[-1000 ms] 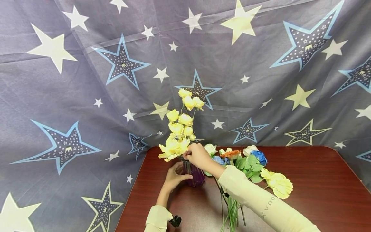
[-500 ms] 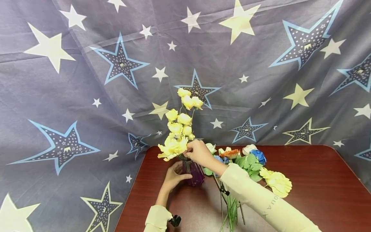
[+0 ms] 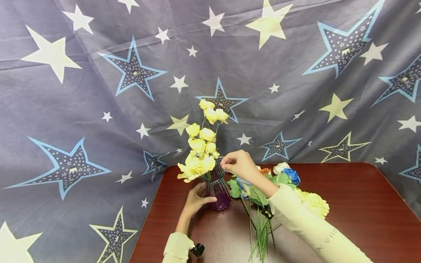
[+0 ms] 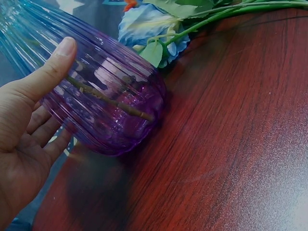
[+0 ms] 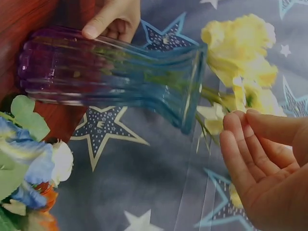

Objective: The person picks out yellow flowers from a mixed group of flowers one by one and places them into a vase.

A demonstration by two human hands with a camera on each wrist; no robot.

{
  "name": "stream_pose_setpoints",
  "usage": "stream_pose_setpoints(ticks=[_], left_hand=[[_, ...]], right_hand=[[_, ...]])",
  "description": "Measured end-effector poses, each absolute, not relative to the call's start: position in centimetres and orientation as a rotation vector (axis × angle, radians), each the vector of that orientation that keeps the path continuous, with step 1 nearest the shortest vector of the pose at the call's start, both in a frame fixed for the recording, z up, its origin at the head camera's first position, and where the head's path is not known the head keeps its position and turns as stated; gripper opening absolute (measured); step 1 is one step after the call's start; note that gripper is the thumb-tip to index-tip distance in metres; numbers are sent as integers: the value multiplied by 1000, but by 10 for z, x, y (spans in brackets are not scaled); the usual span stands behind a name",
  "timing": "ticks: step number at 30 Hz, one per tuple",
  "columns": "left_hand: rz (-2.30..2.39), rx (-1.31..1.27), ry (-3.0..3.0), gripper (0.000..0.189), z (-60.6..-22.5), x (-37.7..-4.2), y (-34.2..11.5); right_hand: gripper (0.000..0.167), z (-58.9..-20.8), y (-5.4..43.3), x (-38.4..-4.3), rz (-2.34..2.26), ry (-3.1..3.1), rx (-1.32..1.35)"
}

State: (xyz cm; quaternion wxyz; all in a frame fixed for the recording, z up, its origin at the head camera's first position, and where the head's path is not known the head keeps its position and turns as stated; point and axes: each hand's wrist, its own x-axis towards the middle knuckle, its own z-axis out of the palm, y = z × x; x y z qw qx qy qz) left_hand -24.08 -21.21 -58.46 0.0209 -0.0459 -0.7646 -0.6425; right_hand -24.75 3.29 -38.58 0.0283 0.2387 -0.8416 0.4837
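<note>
A ribbed glass vase [image 3: 219, 195], purple at its base and blue toward its flared rim, stands on the table. My left hand [image 3: 196, 199] holds it from the left, thumb across the front; in the left wrist view the thumb [image 4: 62, 55] presses the ribbed glass and a brown stem [image 4: 113, 101] shows inside. Yellow flowers [image 3: 197, 166] rise from the vase, leaning left, with tall sprays of yellow blooms [image 3: 207, 135] above. Just right of the rim is my right hand [image 3: 241, 166]. In the right wrist view, its thumb and fingers [image 5: 240, 139] bend loosely together with nothing between them, beside the yellow petals.
To the right of the vase lie more cut flowers: a blue rose [image 3: 291, 176], a large yellow bloom [image 3: 315, 204], blue-white petals [image 5: 24, 149] and an orange flower [image 5: 48, 207]. Their green stems [image 3: 261, 233] point toward the front. A star-patterned cloth [image 3: 296, 91] hangs behind the reddish-brown table [image 3: 361, 204].
My right hand has come away from the flower stems at the vase mouth, moving right and slightly up. My left hand keeps its hold on the vase, and the yellow flowers stay in it.
</note>
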Motion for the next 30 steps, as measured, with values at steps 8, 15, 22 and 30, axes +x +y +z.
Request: stream_pose_setpoints(ticks=[8, 15, 22, 30], left_hand=[[-1997, -141, -2367, 62, -587, -243, -213], [-1994, -160, -2359, 61, -588, -243, -212], [-2004, -136, -2363, 61, -586, -242, -212], [-2009, -153, -2354, 61, -587, -243, -213]], right_hand=[[9, -393, 77, -243, 1725, -2528, 591], [17, -399, 113, -234, 1902, -2516, 376], [21, -415, 137, -228, 2098, -2421, 226], [21, -446, 159, -218, 2186, -2439, 11]])
